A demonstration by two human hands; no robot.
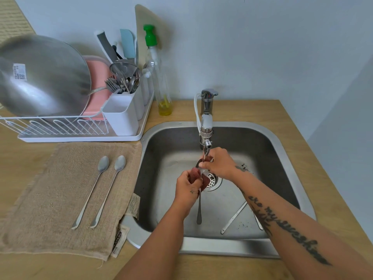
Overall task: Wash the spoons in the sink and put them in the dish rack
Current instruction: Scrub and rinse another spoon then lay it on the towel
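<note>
Over the steel sink (282, 142), my left hand (186, 187) grips a red mesh scrubber (194, 175) wrapped around a long-handled spoon (199, 211) whose handle hangs down toward me. My right hand (221, 163) pinches the spoon's bowl end under the tap (206, 122). Two more spoons lie on the sink floor, one (234, 217) in plain sight, the other (259, 222) mostly hidden by my right forearm. Two spoons (91, 190) (109, 189) rest side by side on the beige towel (50, 199). The white dish rack (80, 126) stands at the back left.
The rack holds a big steel bowl (40, 75), a pink plate (96, 89) and a white cutlery caddy (123, 112) full of utensils. A soap bottle (158, 73) with a green pump stands between rack and tap. The sink drain (214, 179) lies just behind my hands.
</note>
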